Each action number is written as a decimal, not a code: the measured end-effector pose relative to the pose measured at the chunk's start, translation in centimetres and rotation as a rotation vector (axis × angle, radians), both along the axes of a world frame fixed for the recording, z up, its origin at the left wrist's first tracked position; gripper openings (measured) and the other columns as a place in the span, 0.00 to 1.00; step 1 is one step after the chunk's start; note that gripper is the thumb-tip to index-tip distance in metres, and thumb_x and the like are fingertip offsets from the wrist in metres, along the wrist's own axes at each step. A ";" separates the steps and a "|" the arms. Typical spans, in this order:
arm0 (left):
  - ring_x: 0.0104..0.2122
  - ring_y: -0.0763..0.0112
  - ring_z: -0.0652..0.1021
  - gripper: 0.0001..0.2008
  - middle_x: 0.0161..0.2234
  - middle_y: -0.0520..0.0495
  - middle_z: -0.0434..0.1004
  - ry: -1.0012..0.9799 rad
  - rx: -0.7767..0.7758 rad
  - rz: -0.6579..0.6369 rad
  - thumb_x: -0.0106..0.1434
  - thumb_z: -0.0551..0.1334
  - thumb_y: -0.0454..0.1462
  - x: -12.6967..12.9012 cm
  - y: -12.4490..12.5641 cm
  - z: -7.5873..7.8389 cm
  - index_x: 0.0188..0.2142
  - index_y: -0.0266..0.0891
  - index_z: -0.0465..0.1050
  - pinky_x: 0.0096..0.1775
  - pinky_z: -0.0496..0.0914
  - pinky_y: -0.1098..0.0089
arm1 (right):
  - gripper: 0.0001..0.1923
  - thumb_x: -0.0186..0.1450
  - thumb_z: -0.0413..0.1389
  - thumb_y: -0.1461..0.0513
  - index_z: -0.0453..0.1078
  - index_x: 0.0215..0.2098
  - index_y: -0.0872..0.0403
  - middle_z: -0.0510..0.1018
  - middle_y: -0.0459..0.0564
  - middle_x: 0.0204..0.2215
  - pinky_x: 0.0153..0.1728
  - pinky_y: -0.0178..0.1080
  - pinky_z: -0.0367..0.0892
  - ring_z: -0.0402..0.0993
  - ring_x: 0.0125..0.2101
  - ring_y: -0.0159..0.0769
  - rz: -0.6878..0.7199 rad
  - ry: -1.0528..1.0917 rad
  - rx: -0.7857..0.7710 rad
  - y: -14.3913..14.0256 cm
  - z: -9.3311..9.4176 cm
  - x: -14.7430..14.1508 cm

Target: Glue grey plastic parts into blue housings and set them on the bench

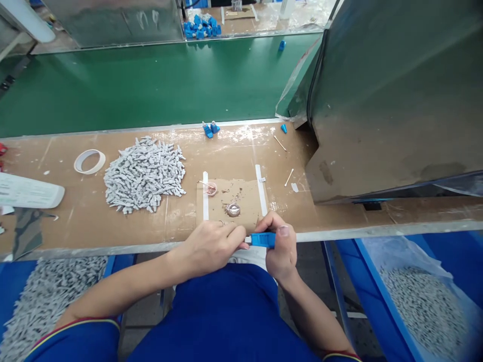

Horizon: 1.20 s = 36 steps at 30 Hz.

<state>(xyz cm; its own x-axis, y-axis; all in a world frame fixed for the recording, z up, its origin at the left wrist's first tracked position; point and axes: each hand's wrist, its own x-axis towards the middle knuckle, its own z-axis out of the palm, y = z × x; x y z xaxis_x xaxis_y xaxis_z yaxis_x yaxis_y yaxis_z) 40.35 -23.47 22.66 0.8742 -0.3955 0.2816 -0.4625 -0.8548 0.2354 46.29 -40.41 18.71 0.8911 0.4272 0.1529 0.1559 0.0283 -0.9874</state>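
I see the small blue part (pixel 263 239) held just off the near edge of the cardboard-covered bench (pixel 113 221), over my lap. My worry: pinched only at its ends, it could twist loose and drop between bench and knees. My right hand (pixel 281 249) curls around it, thumb on top, fingers closed on the blue body. My left hand (pixel 211 246) comes in palm down, fingertips pinched on its pale left end.

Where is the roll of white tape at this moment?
In the head view, the roll of white tape lies flat on the brown table, far left, just left of the pile of grey parts and away from both hands.
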 end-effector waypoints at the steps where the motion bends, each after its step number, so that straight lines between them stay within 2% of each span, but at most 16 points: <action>1: 0.20 0.72 0.68 0.23 0.21 0.53 0.67 0.029 0.001 -0.001 0.79 0.42 0.37 -0.1 -0.1 -0.1 0.30 0.39 0.66 0.23 0.60 0.69 | 0.30 0.74 0.38 0.41 0.64 0.27 0.50 0.65 0.44 0.19 0.21 0.39 0.54 0.61 0.19 0.34 -0.023 0.017 0.000 0.1 -0.3 -0.2; 8: 0.21 0.70 0.72 0.14 0.23 0.53 0.72 0.139 -0.116 -0.015 0.73 0.47 0.31 -0.3 -0.8 -1.2 0.31 0.41 0.62 0.22 0.59 0.68 | 0.27 0.74 0.35 0.42 0.57 0.27 0.48 0.57 0.42 0.18 0.21 0.40 0.50 0.54 0.18 0.34 -0.081 0.049 0.052 0.7 -1.5 -1.2; 17: 0.19 0.70 0.72 0.12 0.22 0.53 0.73 0.166 -0.251 0.020 0.69 0.49 0.27 -0.9 -1.7 -2.1 0.31 0.43 0.60 0.24 0.61 0.71 | 0.23 0.75 0.39 0.47 0.58 0.27 0.48 0.56 0.41 0.18 0.20 0.39 0.47 0.53 0.17 0.33 -0.183 0.036 0.141 1.1 -2.5 -2.4; 21: 0.20 0.69 0.72 0.11 0.23 0.53 0.73 0.202 -0.234 0.009 0.68 0.49 0.27 -1.1 -1.8 -2.5 0.32 0.42 0.61 0.25 0.62 0.71 | 0.22 0.75 0.40 0.47 0.59 0.28 0.49 0.57 0.41 0.19 0.20 0.38 0.47 0.54 0.17 0.32 -0.208 0.017 0.150 1.2 -3.0 -2.9; 26: 0.20 0.68 0.73 0.11 0.22 0.53 0.72 0.238 -0.139 0.008 0.67 0.50 0.26 -1.4 -1.2 -2.9 0.32 0.42 0.62 0.24 0.62 0.70 | 0.25 0.75 0.39 0.46 0.59 0.27 0.49 0.58 0.41 0.18 0.20 0.38 0.49 0.55 0.16 0.32 -0.175 -0.025 0.059 1.2 -3.0 -2.6; 29: 0.21 0.66 0.74 0.12 0.23 0.52 0.72 0.260 -0.102 0.008 0.70 0.47 0.27 -1.3 -0.4 -2.3 0.34 0.41 0.64 0.25 0.64 0.69 | 0.26 0.75 0.38 0.44 0.59 0.27 0.49 0.59 0.41 0.19 0.21 0.38 0.50 0.56 0.17 0.32 -0.133 -0.037 0.033 1.5 -2.8 -2.3; 31: 0.26 0.65 0.78 0.12 0.29 0.48 0.77 0.238 -0.132 0.026 0.74 0.47 0.30 -0.9 0.1 -1.2 0.41 0.39 0.67 0.28 0.68 0.69 | 0.26 0.76 0.37 0.44 0.60 0.30 0.50 0.62 0.42 0.21 0.23 0.38 0.53 0.59 0.20 0.33 -0.116 -0.028 0.048 1.9 -2.3 -2.1; 34: 0.36 0.64 0.82 0.13 0.39 0.43 0.81 0.095 -0.213 0.051 0.77 0.49 0.39 -0.2 0.2 0.6 0.54 0.37 0.66 0.35 0.74 0.71 | 0.23 0.76 0.36 0.45 0.61 0.35 0.49 0.64 0.43 0.24 0.25 0.38 0.58 0.62 0.23 0.33 -0.090 0.014 0.105 2.9 -1.0 -1.7; 36: 0.37 0.65 0.83 0.13 0.41 0.43 0.82 -0.033 -0.221 0.069 0.76 0.52 0.40 0.2 0.3 1.8 0.55 0.39 0.67 0.37 0.74 0.72 | 0.23 0.76 0.36 0.43 0.61 0.40 0.49 0.65 0.43 0.25 0.25 0.38 0.60 0.63 0.23 0.34 -0.068 -0.002 0.105 3.4 0.2 -1.2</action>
<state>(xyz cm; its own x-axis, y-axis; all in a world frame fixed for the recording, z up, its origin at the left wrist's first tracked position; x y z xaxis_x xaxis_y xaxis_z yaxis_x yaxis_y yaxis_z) 40.57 -23.13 24.41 0.8857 -0.2611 0.3838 -0.4157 -0.8141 0.4056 45.12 -37.02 18.90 0.9171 0.3474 0.1957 0.1631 0.1211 -0.9791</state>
